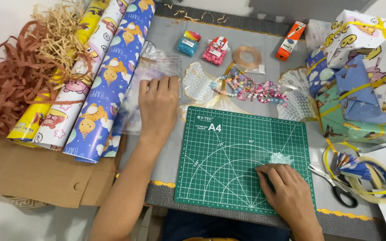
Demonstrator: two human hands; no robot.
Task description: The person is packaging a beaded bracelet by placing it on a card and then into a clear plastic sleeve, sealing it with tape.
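Left hand: the left hand (pixel 158 107) lies palm down, fingers (pixel 164 85) straight and close together, flat on a stack of clear plastic bags (pixel 150 73); it presses on them rather than gripping.
Clear bags: they lie under and just beyond the left fingers, beside the rolls, partly on the grey worktop (pixel 166 156).
Right hand: the right hand (pixel 287 189) rests on the green cutting mat (pixel 242 156), fingers (pixel 269 172) bent and drawn together, their tips pressing down a small clear plastic piece (pixel 280 158).
Clear piece: it sits on the mat right at the tips of the right fingers, pinned flat under them; whether it is pinched I cannot tell.
Cutting mat: between the two hands and under the right one, near the front edge of the worktop.
Wrapping paper rolls: three rolls (pixel 108 76), blue, white and yellow with cartoon prints, just outside the left hand.
Shredded paper: brown and tan strands (pixel 23 67) beyond the rolls, well away from the left fingers.
Beads: a string of pastel beads (pixel 246 87) past the mat, between the hands' reach, with two small bead tubs (pixel 202 47) further off.
Scissors: black-handled scissors (pixel 336 185) just outside the right hand, beside a tape roll (pixel 376 178).
Wrapped parcels: ribboned parcels (pixel 362 71) well beyond the right fingers.
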